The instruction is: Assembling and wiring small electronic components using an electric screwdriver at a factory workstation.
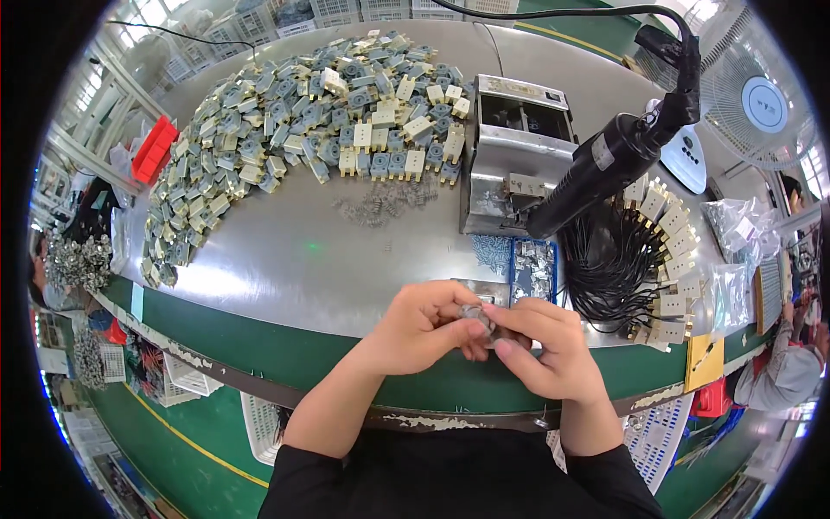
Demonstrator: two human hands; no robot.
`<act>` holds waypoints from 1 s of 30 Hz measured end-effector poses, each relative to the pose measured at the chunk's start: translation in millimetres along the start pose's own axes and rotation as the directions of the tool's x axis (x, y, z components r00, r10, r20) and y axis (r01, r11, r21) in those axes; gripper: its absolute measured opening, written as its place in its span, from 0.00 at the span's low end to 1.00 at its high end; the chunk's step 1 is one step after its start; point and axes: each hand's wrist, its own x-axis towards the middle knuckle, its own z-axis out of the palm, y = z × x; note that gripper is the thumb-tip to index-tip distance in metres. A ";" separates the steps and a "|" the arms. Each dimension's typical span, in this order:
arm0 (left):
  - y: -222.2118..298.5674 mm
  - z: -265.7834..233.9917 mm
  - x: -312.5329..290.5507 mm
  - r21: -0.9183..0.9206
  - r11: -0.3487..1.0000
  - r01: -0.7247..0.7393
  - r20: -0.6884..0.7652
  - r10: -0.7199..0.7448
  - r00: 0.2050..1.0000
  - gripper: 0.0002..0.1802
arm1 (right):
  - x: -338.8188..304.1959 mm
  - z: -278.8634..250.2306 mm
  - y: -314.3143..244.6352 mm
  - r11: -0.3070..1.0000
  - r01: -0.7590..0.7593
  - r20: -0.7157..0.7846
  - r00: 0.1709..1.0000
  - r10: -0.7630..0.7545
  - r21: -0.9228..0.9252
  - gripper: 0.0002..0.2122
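At the front edge of the table, my left hand [417, 322] and my right hand [553, 348] meet with their fingers closed around a small grey part [476, 321]. It looks like one of the grey plug housings, but the fingers cover most of it. Just beyond my fingers lies a flat metal piece [494, 289], partly hidden. A blue tray [512, 270] of small shiny metal pieces stands past my right hand, beside a heap of small bluish screws [493, 252]. Loose small springs [380, 204] are scattered farther off on the metal tabletop [285, 259].
A large pile of grey and cream plug housings [303, 112] covers the far left. A metal machine [510, 147] stands at the back, with a black electric screwdriver [596, 173] leaning across it. Black cables [596, 268] with cream plugs lie right, near a fan [761, 104].
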 end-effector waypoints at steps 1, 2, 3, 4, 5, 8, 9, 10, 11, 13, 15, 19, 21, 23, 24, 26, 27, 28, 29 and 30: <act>-0.6 1.8 0.3 0.243 0.962 -0.125 -0.057 0.143 0.988 0.09 | -0.3 3.1 2.1 0.999 -0.025 -0.017 1.000 0.025 0.026 0.20; -1.7 3.4 -1.4 0.247 0.961 -0.127 -0.060 0.146 0.988 0.09 | 0.9 5.7 4.6 0.999 -0.020 -0.016 1.000 0.020 0.028 0.20; -4.7 5.5 -2.9 0.360 0.914 -0.188 -0.092 0.235 0.968 0.09 | 2.0 8.0 7.2 1.000 0.021 -0.036 0.999 -0.021 -0.001 0.19; -6.2 7.2 -2.9 0.469 0.850 -0.239 -0.111 0.325 0.939 0.10 | 3.1 8.9 8.2 0.998 0.061 -0.056 0.996 -0.063 -0.032 0.19; -5.0 8.2 -2.2 0.471 0.850 -0.237 -0.115 0.326 0.938 0.10 | 4.2 7.4 8.4 0.998 0.063 -0.053 0.997 -0.064 -0.029 0.19; -2.3 10.0 1.5 0.248 0.944 -0.218 -0.140 0.258 0.956 0.08 | 4.1 -2.4 10.6 0.992 0.032 0.025 0.999 -0.029 -0.123 0.18; -4.8 9.4 2.2 0.106 0.980 -0.171 -0.123 0.184 0.975 0.10 | 2.5 -4.1 12.0 0.996 0.001 0.034 0.999 0.002 -0.091 0.18; -7.6 8.4 2.1 -0.037 0.993 -0.116 -0.096 0.112 0.989 0.12 | 1.3 -4.2 13.3 0.998 -0.029 0.044 0.999 0.032 -0.059 0.18; -11.1 6.1 1.9 -0.037 0.993 -0.115 -0.093 0.111 0.989 0.12 | 0.6 -2.5 14.6 0.998 -0.030 0.041 0.999 0.033 -0.060 0.18; -16.3 1.2 -1.6 -0.010 1.000 0.003 -0.011 -0.004 1.000 0.18 | -1.1 1.9 16.2 0.998 -0.057 -0.026 0.998 0.057 0.027 0.17; -14.1 -0.4 -4.7 -0.020 0.999 0.037 0.007 -0.037 0.999 0.20 | -0.5 -4.0 14.2 0.995 -0.092 0.023 0.996 0.091 0.026 0.17; -15.3 4.5 -5.7 -0.212 0.969 0.125 0.080 -0.111 0.991 0.20 | -1.1 -13.8 13.9 0.985 -0.155 0.112 0.983 0.146 0.077 0.15; -15.7 3.9 -3.7 -0.191 0.975 0.113 0.099 -0.095 0.991 0.19 | -1.9 -14.0 15.2 0.981 -0.163 0.107 0.982 0.152 0.101 0.15; -12.6 2.3 -1.4 -0.168 0.981 0.101 0.120 -0.081 0.989 0.18 | -1.9 -13.8 16.5 0.977 -0.171 0.100 0.982 0.159 0.124 0.16; -8.6 0.3 -0.4 -0.184 0.974 0.129 0.156 -0.100 0.983 0.18 | -1.2 -13.3 17.6 0.979 -0.158 0.082 0.986 0.149 0.126 0.16; -4.1 -7.7 -0.1 -0.200 0.967 0.156 0.188 -0.119 0.975 0.18 | -0.8 -11.5 17.4 0.981 -0.145 0.067 0.988 0.137 0.130 0.16; -3.4 -14.0 -1.4 -0.163 0.975 0.152 0.231 -0.112 0.966 0.21 | -0.9 -9.9 15.4 0.965 -0.216 0.033 0.976 0.213 0.150 0.17; -1.1 -18.7 -3.4 -0.124 0.982 0.144 0.271 -0.106 0.957 0.26 | 0.7 -8.0 13.1 0.943 -0.282 0.004 0.958 0.286 0.174 0.18; 4.7 -18.7 -8.7 -0.118 0.983 0.139 0.250 -0.106 0.962 0.26 | 1.9 -10.4 11.1 0.944 -0.273 0.019 0.961 0.274 0.186 0.18; 13.4 -21.1 -13.7 -0.023 0.992 0.121 0.180 -0.115 0.977 0.26 | 4.5 -17.2 13.6 0.982 -0.188 0.060 0.981 0.187 0.018 0.20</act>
